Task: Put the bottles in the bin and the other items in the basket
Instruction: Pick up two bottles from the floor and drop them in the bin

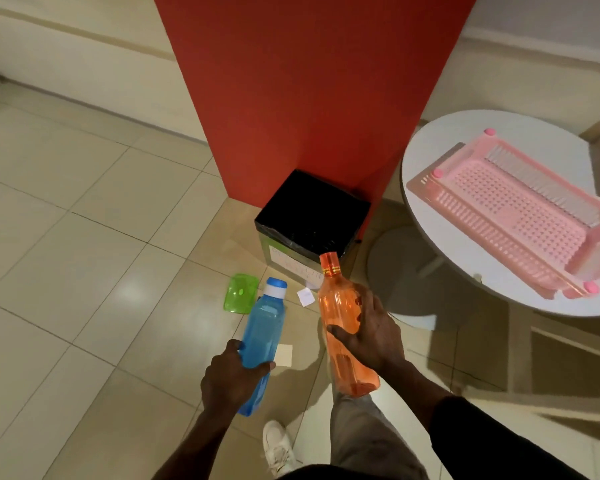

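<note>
My left hand [231, 377] grips the lower part of a blue bottle [264, 323] with a white collar and blue cap. My right hand [371, 336] holds an orange bottle [336, 306] around its middle, cap pointing up and away. Both bottles are in the air just short of the bin [312, 216], a square box lined with a black bag that stands against a red pillar. A pink slotted basket [513, 213] lies on the round white table at the right. On the floor lie a green lid [241, 293] and two paper scraps [305, 296], [284, 355].
The red pillar [309, 98] rises behind the bin. The round white table [426, 157] stands to the right on a round base. Beige tiled floor spreads to the left. My white shoe [278, 445] and grey trouser leg are below the bottles.
</note>
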